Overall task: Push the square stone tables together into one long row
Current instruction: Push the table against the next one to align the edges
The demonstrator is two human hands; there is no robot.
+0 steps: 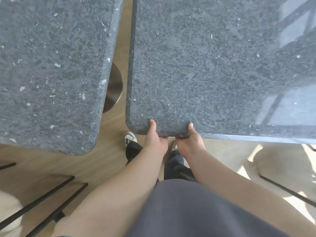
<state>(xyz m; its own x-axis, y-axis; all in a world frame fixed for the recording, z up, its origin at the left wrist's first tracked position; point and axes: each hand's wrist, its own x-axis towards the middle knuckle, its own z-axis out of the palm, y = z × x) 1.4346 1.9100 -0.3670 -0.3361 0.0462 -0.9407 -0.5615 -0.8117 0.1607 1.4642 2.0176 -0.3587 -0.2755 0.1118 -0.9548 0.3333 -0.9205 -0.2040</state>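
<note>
While both hands, left hand [154,141] and right hand [190,142], clamp the right table [205,65] at its near left corner, thumbs on top, fingers curled beneath, a gap separates it from the left table [51,65]; closing it crookedly risks chipped edges.

Right tabletop [205,65]: dark grey speckled stone, polished — glossy enough to mirror window light along its right side. Left tabletop [51,65]: same stone, white flecks, duller sheen. Rounded, smooth edges on both. Pedestal base [114,88]: brushed metal, satin finish. Floor [95,161]: wood-look planks — matt.
</note>
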